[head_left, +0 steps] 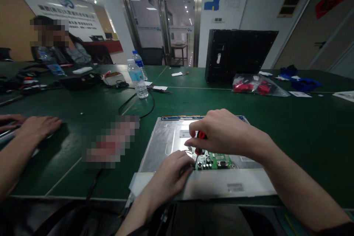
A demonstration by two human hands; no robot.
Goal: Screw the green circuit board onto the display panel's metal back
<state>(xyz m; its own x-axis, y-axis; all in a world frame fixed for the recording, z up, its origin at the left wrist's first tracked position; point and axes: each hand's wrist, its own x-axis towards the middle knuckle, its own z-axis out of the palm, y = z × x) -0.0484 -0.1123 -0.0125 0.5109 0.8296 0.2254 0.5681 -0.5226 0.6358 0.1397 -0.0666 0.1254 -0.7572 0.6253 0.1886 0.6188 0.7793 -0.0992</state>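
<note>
A metal-backed display panel [159, 143] lies at the table's front edge, with a green circuit board [214, 160] on its middle. My right hand [218, 131] is closed around a red and black screwdriver [199, 151], held upright over the board's left part with its shaft pointing down. Beside the shaft, my left hand [175, 169] rests on the panel at the board's left edge, fingers curled and pressed together. Whatever its fingertips may pinch is hidden.
Water bottles [138, 81] stand behind a blurred pinkish item [113, 142] with a cable. A black monitor casing [240, 55] and a bag of red parts [256, 85] are at the back right. Another person's hands [41, 129] rest at the left; someone sits beyond.
</note>
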